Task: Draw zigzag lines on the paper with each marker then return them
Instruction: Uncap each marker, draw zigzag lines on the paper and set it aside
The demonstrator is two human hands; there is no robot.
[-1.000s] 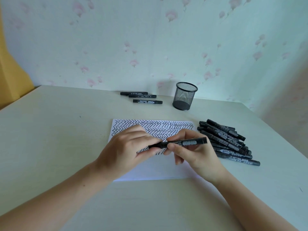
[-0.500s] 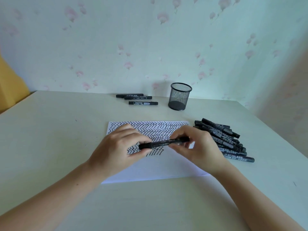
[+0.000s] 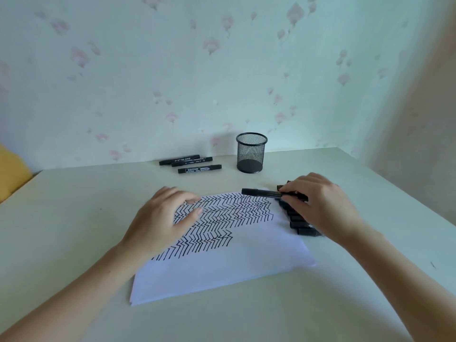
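Head view: cylindrical mesh cup (image 3: pixel 251 153)

Lighting is soft, even and moderately bright, with a cool greenish cast over the wall (image 3: pixel 222 70) and table (image 3: pixel 74 218). No glare is present. Shadows are faint: a weak one beneath the left hand (image 3: pixel 160 220) on the paper (image 3: pixel 222 267), another at the base of the mesh cup (image 3: pixel 251 154). The right hand (image 3: pixel 320 206) shows slight motion blur. Wide-angle distortion bends the table edges. The right edge of the frame is darker and warmer.
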